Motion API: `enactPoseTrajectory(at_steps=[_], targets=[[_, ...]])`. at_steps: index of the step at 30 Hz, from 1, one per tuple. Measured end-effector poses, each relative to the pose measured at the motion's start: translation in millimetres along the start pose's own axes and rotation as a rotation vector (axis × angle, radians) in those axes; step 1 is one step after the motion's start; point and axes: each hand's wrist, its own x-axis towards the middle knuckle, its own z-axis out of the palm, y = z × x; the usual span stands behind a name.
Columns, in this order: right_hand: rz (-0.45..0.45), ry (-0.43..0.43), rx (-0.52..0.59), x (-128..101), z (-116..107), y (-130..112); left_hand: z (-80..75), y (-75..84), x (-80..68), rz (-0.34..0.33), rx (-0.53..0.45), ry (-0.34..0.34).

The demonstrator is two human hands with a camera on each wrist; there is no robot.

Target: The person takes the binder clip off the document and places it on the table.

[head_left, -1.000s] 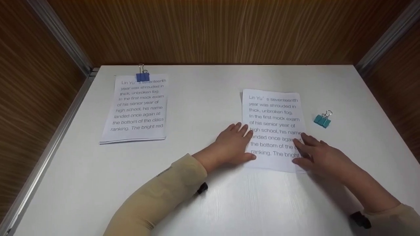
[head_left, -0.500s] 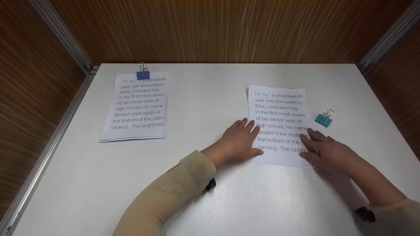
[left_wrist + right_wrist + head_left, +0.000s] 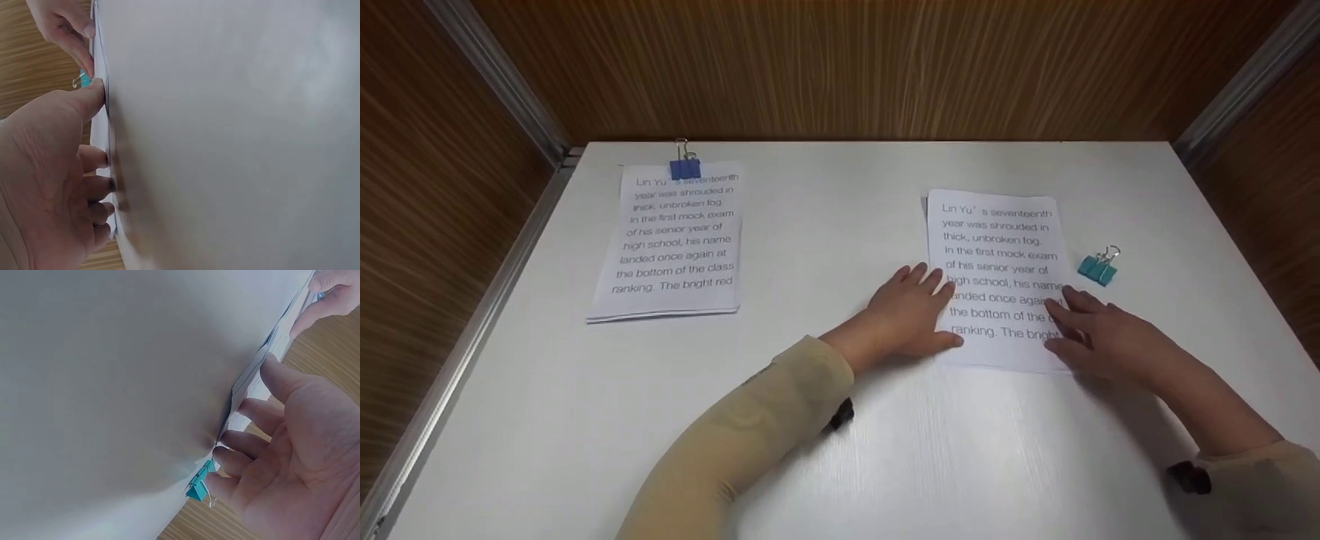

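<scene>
A stack of printed white paper sheets [image 3: 1001, 240] lies flat on the right half of the table, its left and lower edges slightly uneven. My left hand [image 3: 911, 315] rests along its left edge, fingers spread and thumb near the lower corner. On the opposite edge, the fingertips and thumb of my right hand [image 3: 1110, 337] touch the sheets. Both hands also show against the stack's edges in the wrist views. A teal binder clip [image 3: 1099, 268] lies loose just right of the stack; in the right wrist view the teal clip [image 3: 201, 481] appears beside my little finger.
On the left of the white table [image 3: 802, 225] lies a second printed stack [image 3: 675, 247], with a blue binder clip [image 3: 685, 169] on its top edge. Wood-grain panels [image 3: 840, 67] stand behind the table and at both sides.
Both hands and the paper stack between them have shifted slightly to the right, nearer the teal binder clip. The left stack stays put; the head view has tilted a little.
</scene>
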Motion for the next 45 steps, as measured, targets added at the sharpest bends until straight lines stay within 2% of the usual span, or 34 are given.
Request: enactPoseTrajectory(at_steps=[5,10,13,16,22,27,32,37,45], targets=[[-0.010,0.022,0.047,3.0,-1.4,0.5,-0.5,-13.6,-11.9,0.012,-0.051,0.038],[0.006,0.090,0.163,3.1,-1.5,-8.2,-3.3,-42.0,-43.3,-0.017,-0.076,0.102],[-0.025,0.185,0.202,6.8,-5.5,-23.7,-8.0,-70.4,-68.5,-0.052,-0.103,0.170],[-0.084,0.255,0.183,16.0,-10.2,-49.3,-11.8,-104.9,-95.8,-0.095,-0.128,0.245],[-0.235,0.243,0.129,49.8,-11.7,-119.0,-13.9,-174.0,-151.8,-0.225,-0.111,0.310],[-0.407,0.243,0.093,80.0,-5.2,-180.2,-8.5,-218.6,-194.2,-0.315,-0.073,0.292],[-0.529,0.222,0.022,103.7,3.1,-231.8,1.7,-248.5,-228.9,-0.361,-0.032,0.253],[-0.590,0.175,-0.052,119.7,7.1,-271.5,12.0,-267.5,-253.7,-0.391,-0.008,0.224],[-0.611,0.053,-0.136,141.7,19.2,-316.4,26.9,-282.0,-282.8,-0.436,-0.101,0.179]])
